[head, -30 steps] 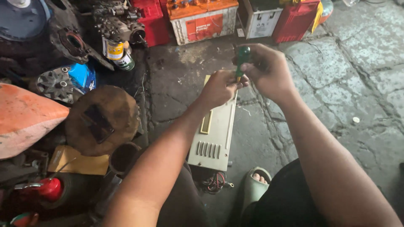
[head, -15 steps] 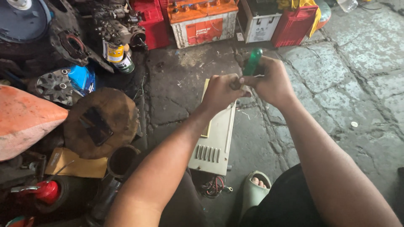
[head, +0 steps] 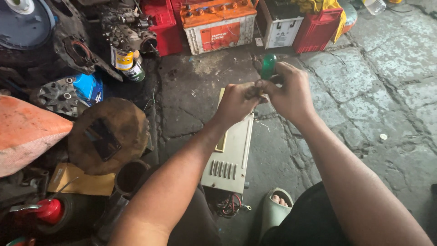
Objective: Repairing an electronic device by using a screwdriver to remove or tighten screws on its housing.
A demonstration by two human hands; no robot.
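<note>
Closest to the person, a foot in a pale green sandal (head: 275, 210) rests on the cracked stone floor (head: 364, 105), beside a tangle of red and black wires (head: 229, 205) at the near end of a long cream metal case (head: 232, 146) with a row of vent slots. The case lies flat on the floor, running away from the person.

Above its far end both hands meet. The left hand (head: 236, 103) is curled closed, its fingers pinched round something small that I cannot make out. The right hand (head: 291, 91) is wrapped tight round a screwdriver with a green handle (head: 268, 66); the rounded top of the handle sticks up above the fist, and the shaft is hidden between the two hands, which touch each other.

Off to the left sit a rusty brown round part (head: 109, 134), a red-topped can (head: 48, 210) and an orange sack (head: 27, 134). Farther back stand a yellow-banded tin (head: 123, 59), an orange-topped battery (head: 218, 23), a white battery (head: 280, 23) and a red battery (head: 318, 29) in a row.
</note>
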